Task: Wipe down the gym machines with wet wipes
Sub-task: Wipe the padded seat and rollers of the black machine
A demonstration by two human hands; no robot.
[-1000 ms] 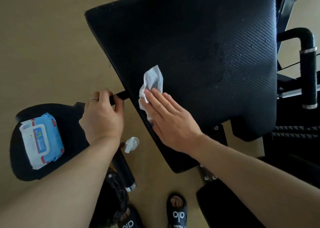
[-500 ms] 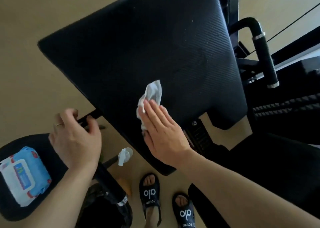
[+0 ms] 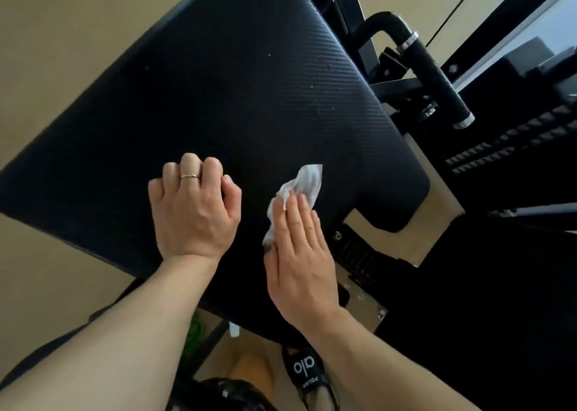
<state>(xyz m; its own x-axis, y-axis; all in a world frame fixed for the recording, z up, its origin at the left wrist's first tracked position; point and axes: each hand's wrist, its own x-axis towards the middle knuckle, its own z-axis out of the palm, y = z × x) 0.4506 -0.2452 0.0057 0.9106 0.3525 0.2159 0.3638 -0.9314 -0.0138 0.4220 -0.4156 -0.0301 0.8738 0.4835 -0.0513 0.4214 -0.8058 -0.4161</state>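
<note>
A large black textured seat pad (image 3: 237,92) of a gym machine fills the middle of the head view. A crumpled white wet wipe (image 3: 304,184) lies on its near right part. My right hand (image 3: 296,251) presses flat on the wipe with straight fingers, the wipe's upper end sticking out past the fingertips. My left hand (image 3: 193,207) rests on the pad to the left of the wipe, fingers loosely curled and holding nothing, a ring on one finger.
A black padded handle (image 3: 437,76) with metal collars and the machine's black frame (image 3: 352,14) stand at the upper right. Tan floor (image 3: 62,35) surrounds the pad. A foot in a black slide sandal (image 3: 307,370) shows below the pad's near edge.
My left hand has let go of the black lever beside the pad and now rests on the pad. My right hand slid the wipe right. The wipes pack has left the view.
</note>
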